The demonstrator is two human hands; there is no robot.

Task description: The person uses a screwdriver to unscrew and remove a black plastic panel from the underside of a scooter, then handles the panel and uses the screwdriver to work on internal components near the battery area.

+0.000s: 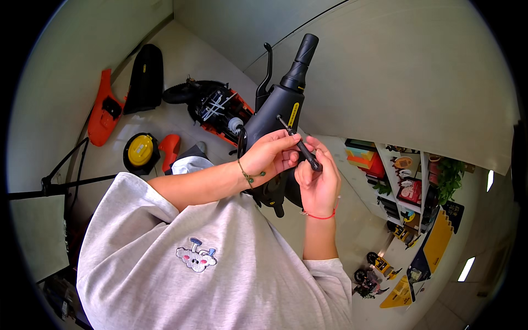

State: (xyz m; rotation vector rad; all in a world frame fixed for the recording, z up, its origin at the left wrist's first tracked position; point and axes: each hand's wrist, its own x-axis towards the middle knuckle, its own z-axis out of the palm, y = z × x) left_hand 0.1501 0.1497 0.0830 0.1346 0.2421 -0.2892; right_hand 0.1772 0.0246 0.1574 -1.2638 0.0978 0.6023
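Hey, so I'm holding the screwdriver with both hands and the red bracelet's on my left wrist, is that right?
Not quite: the red bracelet is on the wrist of your right hand, not your left hand, as the head view shows. Both hands do hold the screwdriver.

A narrow yellow label strip [293, 114] runs along the right side of the black plastic handlebar housing [268, 113]; its small characters cannot be read.

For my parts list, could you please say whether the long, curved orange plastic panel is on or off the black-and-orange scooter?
Off: floor shows between the panel and the scooter.
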